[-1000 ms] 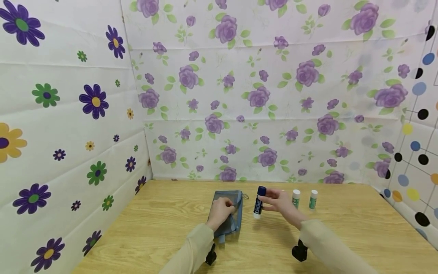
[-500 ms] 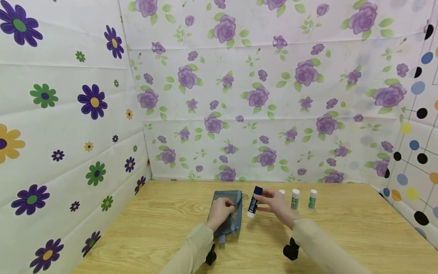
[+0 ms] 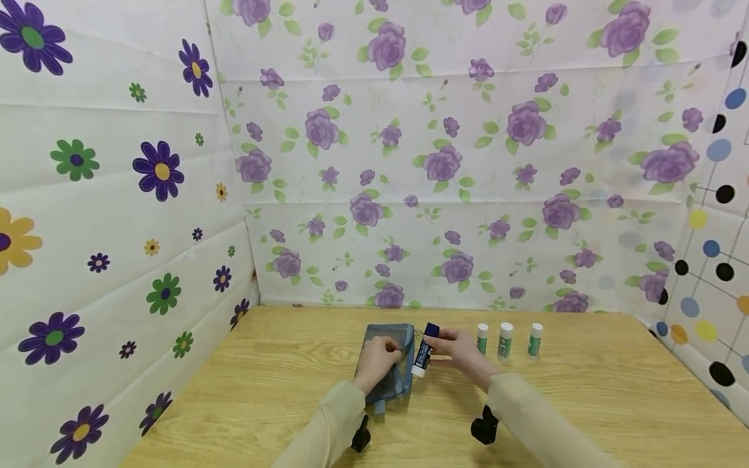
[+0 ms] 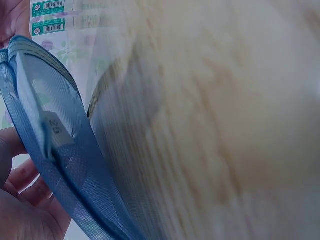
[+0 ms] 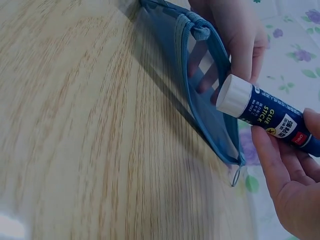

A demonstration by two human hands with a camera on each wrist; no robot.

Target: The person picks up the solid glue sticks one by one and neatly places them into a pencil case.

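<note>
My left hand [image 3: 377, 361] grips the side of a blue mesh zipper pouch [image 3: 389, 387]. In the right wrist view the pouch [image 5: 207, 120] gapes at its zipped edge, and some fingers of the left hand [image 5: 242, 37] show through the mesh. Between thumb and fingers, my right hand [image 3: 462, 354] holds a dark blue glue stick [image 3: 426, 351] with a white end, tilted. That white end points toward the pouch mouth and looks close to its rim in the right wrist view; whether they touch I cannot tell. A white tag [image 4: 59, 129] shows on the pouch in the left wrist view.
Three white and green sticks stand upright behind the right hand: a left one [image 3: 482, 338], a middle one [image 3: 505, 341] and a right one [image 3: 535, 340]. The wooden table [image 3: 281, 370] ends at a flowered cloth wall [image 3: 328, 260].
My right hand has moved left with the glue stick, tilting it and bringing it to the pouch's right edge. The leftmost green stick has come into view. My left hand stays on the pouch.
</note>
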